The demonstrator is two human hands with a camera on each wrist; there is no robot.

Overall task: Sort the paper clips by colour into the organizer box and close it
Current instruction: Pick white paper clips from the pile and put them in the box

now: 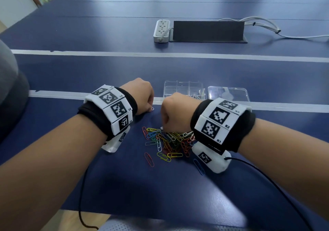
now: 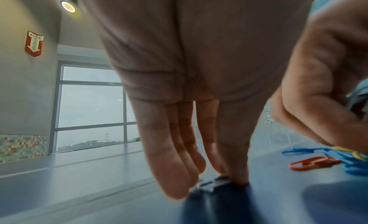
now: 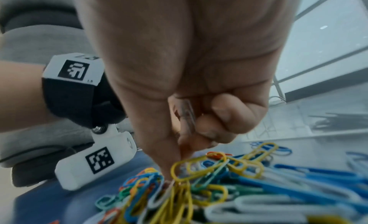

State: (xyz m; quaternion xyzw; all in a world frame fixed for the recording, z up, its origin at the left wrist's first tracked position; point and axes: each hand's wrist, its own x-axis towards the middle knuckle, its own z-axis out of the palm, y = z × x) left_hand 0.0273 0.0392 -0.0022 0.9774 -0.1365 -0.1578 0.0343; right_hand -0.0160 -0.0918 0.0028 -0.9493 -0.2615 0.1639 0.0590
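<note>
A pile of mixed coloured paper clips (image 1: 169, 140) lies on the blue table (image 1: 178, 186). My right hand (image 1: 164, 125) is curled over the pile's far edge. In the right wrist view its curled fingers (image 3: 219, 117) hold a pale clip (image 3: 188, 115) against the palm, while thumb and forefinger pinch down into the pile (image 3: 209, 180). My left hand (image 1: 149, 106) points straight fingers (image 2: 175, 156) down at the table, one fingertip pressing a small clip (image 2: 217, 183). The clear organizer box (image 1: 183, 86) stands just beyond the hands, lid (image 1: 228, 93) open to its right, with pale clips (image 1: 195, 96) in one compartment.
Loose red (image 1: 149, 159), yellow (image 1: 175, 155) and blue (image 1: 199, 166) clips lie near the pile's front. A white power strip (image 1: 161, 30), a dark upright panel (image 1: 207, 30) and cables (image 1: 267, 28) sit farther back. A grey shape (image 1: 10, 97) bulges in from the left.
</note>
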